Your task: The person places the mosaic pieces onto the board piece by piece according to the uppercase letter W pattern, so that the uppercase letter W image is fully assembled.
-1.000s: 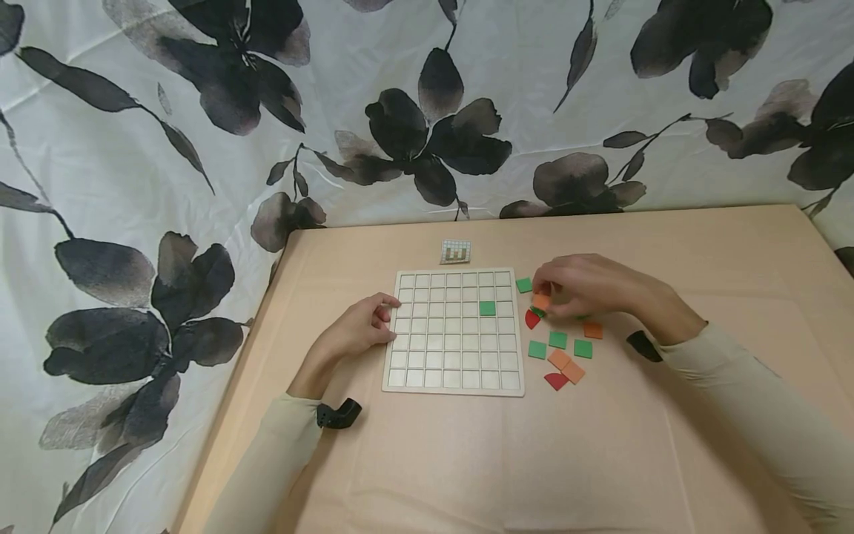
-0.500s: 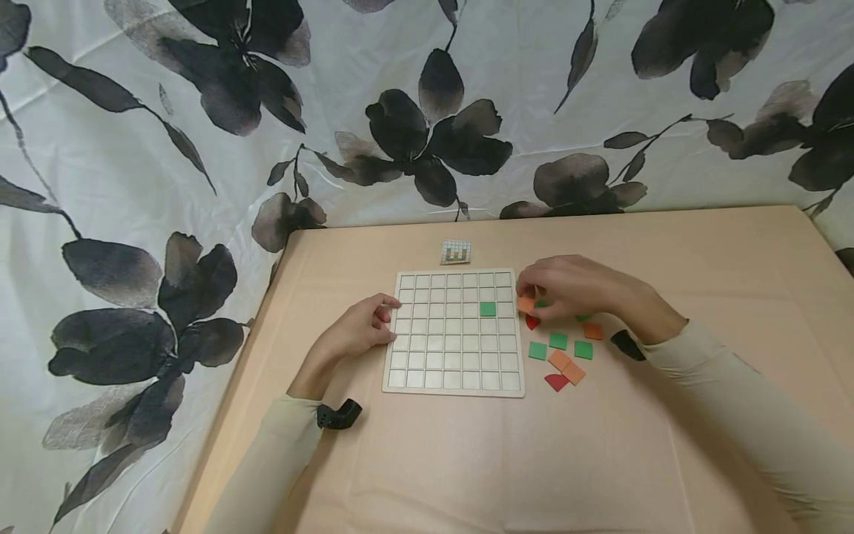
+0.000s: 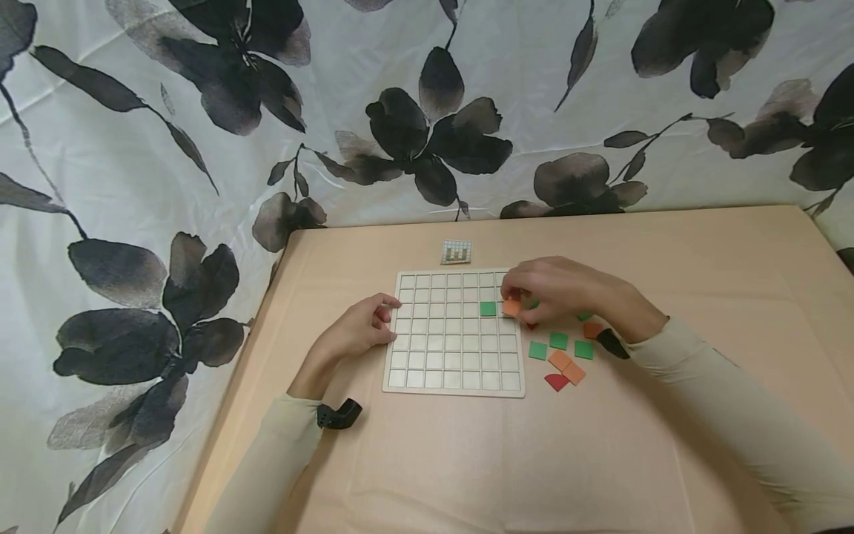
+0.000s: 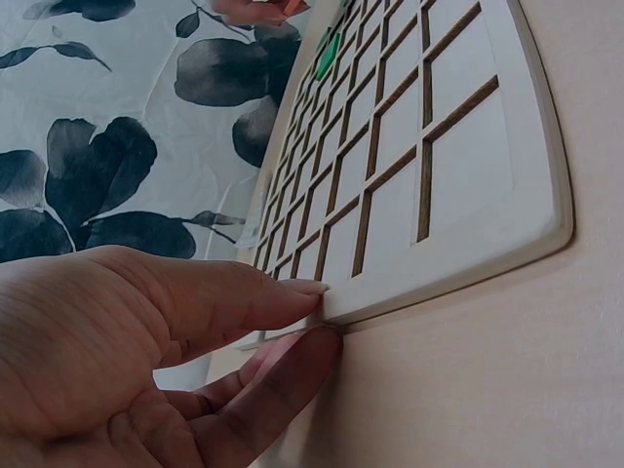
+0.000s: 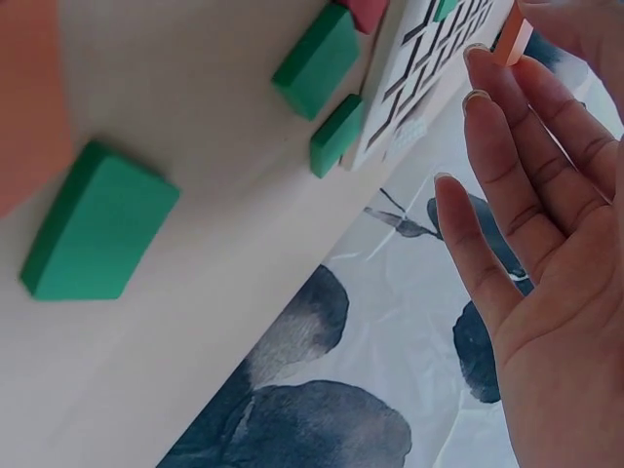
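A white grid board (image 3: 454, 361) lies on the table, with one green square tile (image 3: 488, 308) in a cell toward its upper right. My left hand (image 3: 353, 326) holds the board's left edge; in the left wrist view the thumb rests on the rim and curled fingers (image 4: 283, 385) touch its side. Between thumb and fingertips, my right hand (image 3: 563, 285) pinches an orange square tile (image 3: 511, 308) over the board's right side, just right of the green tile. In the right wrist view the orange tile (image 5: 514, 37) is partly covered by the hand.
Right of the board lie loose green tiles (image 3: 558, 340), orange tiles (image 3: 572, 372) and a red curved-edged piece (image 3: 557, 382); others are partly hidden under the right hand. A small card with a printed grid (image 3: 457, 252) sits behind the board. Floral fabric (image 3: 407, 141) hangs beyond the table.
My right hand has moved left from the loose pieces to over the board's right side, carrying the orange tile. The left hand has stayed at the board's edge.
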Available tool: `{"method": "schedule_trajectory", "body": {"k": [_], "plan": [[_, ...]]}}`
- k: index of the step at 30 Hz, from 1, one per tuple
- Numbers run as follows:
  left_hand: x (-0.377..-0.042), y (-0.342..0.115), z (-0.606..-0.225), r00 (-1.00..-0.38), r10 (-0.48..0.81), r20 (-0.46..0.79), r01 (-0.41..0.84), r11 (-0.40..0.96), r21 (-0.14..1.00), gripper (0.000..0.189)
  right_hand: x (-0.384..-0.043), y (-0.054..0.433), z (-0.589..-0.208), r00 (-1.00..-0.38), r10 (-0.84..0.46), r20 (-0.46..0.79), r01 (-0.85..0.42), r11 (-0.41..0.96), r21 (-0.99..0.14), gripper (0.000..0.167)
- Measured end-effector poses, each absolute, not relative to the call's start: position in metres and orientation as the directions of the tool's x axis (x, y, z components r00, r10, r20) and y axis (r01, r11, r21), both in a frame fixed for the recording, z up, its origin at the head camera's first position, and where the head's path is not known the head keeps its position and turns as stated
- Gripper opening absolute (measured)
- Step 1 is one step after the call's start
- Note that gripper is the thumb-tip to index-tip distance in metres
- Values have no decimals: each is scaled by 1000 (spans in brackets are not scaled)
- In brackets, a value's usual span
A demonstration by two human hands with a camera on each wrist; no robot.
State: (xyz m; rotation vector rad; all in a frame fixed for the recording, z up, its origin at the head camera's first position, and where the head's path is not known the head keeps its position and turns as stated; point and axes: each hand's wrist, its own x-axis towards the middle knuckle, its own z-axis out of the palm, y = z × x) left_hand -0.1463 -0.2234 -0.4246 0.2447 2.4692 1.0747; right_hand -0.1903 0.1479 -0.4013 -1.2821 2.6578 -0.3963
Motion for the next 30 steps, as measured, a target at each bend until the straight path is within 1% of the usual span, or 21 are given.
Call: {"method": "schedule_trajectory", "body": {"k": [4, 7, 10, 21, 30], "plan": [[-147, -223, -424, -891, 321, -320, -12, 690, 724, 54, -192, 143, -400, -599, -801, -20, -759, 575, -306, 27], [-148, -223, -425, -892, 322, -319, -9, 691, 723, 55, -194, 139, -399, -572, -820, -11, -778, 547, -310, 27], [-148, -223, -424, -892, 323, -316, -8, 689, 725, 55, -194, 135, -399, -559, -829, -13, -785, 534, -315, 25], [-147, -222, -424, -893, 316, -321, -10, 697, 717, 54, -194, 129, -401, -532, -847, -4, -797, 502, -336, 20], [-147, -223, -425, -893, 319, -319, -4, 701, 713, 54, -190, 120, -407, -530, -847, -26, -791, 505, -346, 22]]}}
